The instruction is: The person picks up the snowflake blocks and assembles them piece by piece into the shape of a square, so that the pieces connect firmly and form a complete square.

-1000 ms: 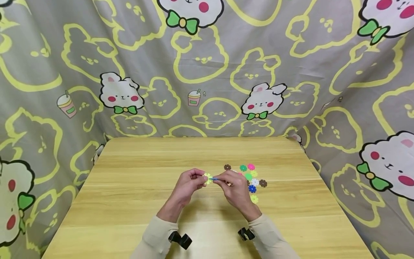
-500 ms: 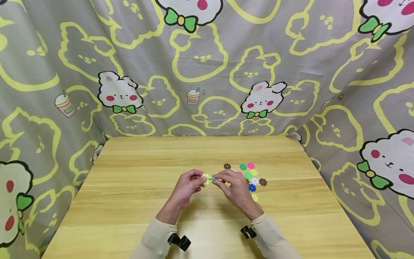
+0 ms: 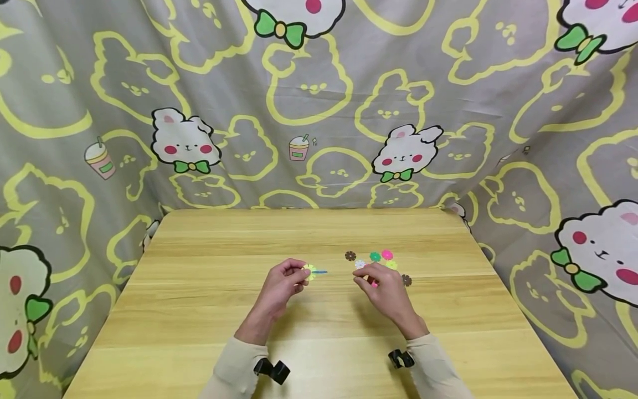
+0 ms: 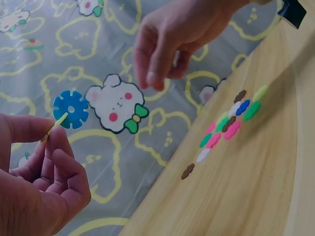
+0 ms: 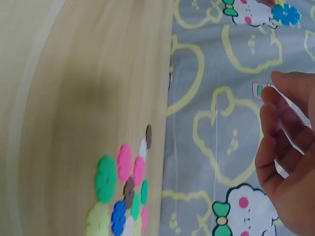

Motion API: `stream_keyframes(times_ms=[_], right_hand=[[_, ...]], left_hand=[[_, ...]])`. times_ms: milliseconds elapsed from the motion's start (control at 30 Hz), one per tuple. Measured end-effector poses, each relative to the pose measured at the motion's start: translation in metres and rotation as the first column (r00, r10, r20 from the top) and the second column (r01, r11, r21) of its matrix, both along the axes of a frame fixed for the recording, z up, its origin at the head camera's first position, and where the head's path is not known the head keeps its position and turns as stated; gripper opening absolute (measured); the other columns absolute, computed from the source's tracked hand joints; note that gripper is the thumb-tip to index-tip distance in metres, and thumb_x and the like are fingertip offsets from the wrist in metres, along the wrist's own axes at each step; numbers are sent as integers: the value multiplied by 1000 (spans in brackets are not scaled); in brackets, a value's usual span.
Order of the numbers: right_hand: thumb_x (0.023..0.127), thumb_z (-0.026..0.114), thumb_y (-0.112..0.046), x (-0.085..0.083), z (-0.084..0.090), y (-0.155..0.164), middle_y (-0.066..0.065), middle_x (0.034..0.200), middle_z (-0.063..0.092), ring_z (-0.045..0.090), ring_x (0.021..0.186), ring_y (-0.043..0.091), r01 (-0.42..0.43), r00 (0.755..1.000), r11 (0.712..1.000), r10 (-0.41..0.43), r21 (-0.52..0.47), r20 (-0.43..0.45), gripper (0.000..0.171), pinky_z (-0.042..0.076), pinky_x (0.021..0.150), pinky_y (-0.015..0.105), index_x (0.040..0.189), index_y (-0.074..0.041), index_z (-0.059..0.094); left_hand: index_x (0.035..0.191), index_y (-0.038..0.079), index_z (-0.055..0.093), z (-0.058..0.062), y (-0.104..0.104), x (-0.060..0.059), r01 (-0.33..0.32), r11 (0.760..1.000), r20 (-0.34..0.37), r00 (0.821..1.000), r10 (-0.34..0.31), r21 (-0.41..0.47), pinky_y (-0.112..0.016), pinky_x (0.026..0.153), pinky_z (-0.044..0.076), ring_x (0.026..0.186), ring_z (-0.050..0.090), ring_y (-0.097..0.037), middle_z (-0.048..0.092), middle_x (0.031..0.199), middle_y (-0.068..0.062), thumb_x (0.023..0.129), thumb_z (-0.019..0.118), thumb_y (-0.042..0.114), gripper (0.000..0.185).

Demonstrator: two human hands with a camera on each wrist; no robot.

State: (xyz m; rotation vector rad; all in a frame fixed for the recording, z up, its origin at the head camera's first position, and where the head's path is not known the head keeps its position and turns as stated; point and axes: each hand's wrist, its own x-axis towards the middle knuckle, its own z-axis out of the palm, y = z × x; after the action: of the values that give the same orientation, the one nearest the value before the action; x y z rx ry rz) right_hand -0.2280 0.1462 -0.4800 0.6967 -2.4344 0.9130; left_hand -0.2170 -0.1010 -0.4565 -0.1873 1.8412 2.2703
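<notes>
Release just made by right hand (image 3: 387, 290): drawn back rightward, off the blue disc (image 4: 78, 114) pinched half a second ago. Now nothing visible between thumb and fingers, just loosely bent, tips near the loose discs (image 4: 232, 130) in head view; actual contact with those not seen. Pinched in left hand (image 3: 281, 288): yellow disc (image 3: 311, 272), by its edge, between thumb and fingers, raised above the counter (image 3: 149, 305), to the left of the loose discs. Blue disc jutting out of yellow with no support from the right hand, so probably slotted in well enough to hold; joining of this pair likely done, judging by that. Exact slot depth: can't tell.

Orientation: blue nearly edge-on in head view, long axis running left to right, almost level, far end pointing from yellow toward right hand. Reversed in left wrist view: blue face-on and round, yellow a thin sliver slanting up and right toward blue's centre. Planes crossed, roughly square to each other by the look of it.
</notes>
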Motion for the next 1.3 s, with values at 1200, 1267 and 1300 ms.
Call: stream_keyframes(times_ms=[1200, 1267, 1300], right_hand=[[66, 76, -31, 11, -50, 60, -4, 85, 61, 55, 76, 11, 182, 837, 890, -363, 417, 410, 29, 47, 65, 29, 91, -18, 71], [67, 76, -30, 11, -50, 61, -4, 86, 61, 55, 76, 11, 177, 839, 893, -356, 413, 411, 28, 47, 66, 30, 92, -18, 70], [67, 76, -30, 11, -50, 61, -4, 86, 61, 55, 77, 11, 176, 840, 894, -354, 411, 410, 29, 47, 66, 30, 92, -17, 70]], left_hand=[[102, 0, 54, -2, -7, -2, -29, 1000, -3, 1000, 29, -7, -25, 64, 48, 68, 55, -13, 56, 79, -3, 80, 64, 10, 26], [102, 0, 54, -2, -7, -2, -29, 1000, 0, 1000, 29, -7, -25, 64, 48, 68, 55, -13, 56, 79, -3, 80, 64, 9, 26], [102, 0, 54, -3, -7, -2, -27, 1000, 1, 1000, 27, -7, -24, 63, 48, 68, 55, -13, 56, 79, -3, 80, 64, 9, 26]])
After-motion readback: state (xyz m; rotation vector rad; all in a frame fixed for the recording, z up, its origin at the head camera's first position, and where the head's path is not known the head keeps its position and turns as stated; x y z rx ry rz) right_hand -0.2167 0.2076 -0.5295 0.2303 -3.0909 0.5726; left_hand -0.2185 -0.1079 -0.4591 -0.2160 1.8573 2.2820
